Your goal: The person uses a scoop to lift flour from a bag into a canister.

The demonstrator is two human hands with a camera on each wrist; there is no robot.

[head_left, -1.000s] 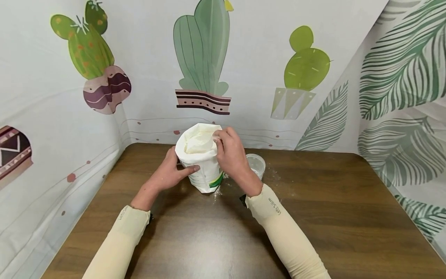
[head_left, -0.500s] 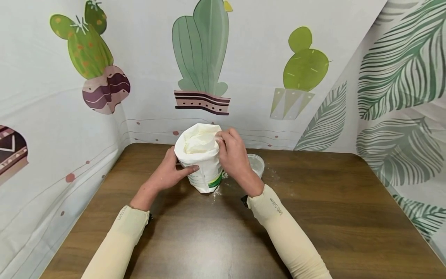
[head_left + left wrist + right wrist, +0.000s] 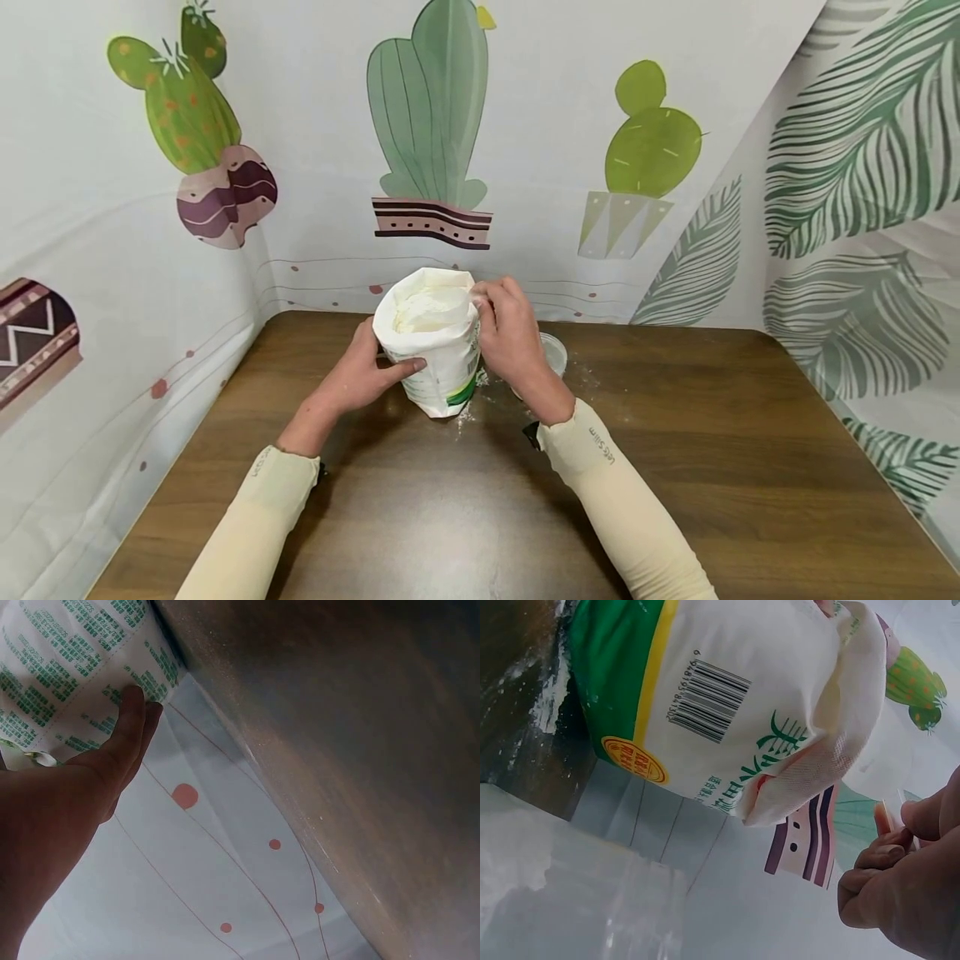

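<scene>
A white flour bag (image 3: 442,367) with green print stands with its mouth open at the back of the table, white powder (image 3: 423,308) showing inside. My left hand (image 3: 360,375) grips its left side, thumb across the front; in the left wrist view the fingers (image 3: 129,724) lie along the printed paper. At the right of the bag's mouth, my right hand (image 3: 510,325) pinches a thin clear plastic piece (image 3: 894,810) between thumb and fingers. Its far part reaches over the powder in the head view, and I cannot tell its exact kind.
Partly hidden behind my right hand is a clear plastic tub (image 3: 555,354), whitish inside. Spilled powder (image 3: 465,414) dusts the brown table (image 3: 450,517) by the bag and to the tub's right. A cactus-printed cloth (image 3: 540,167) hangs close behind the table.
My right hand has shifted slightly to the right with the clear plastic piece, covering more of the tub. My left hand keeps its grip on the flour bag.
</scene>
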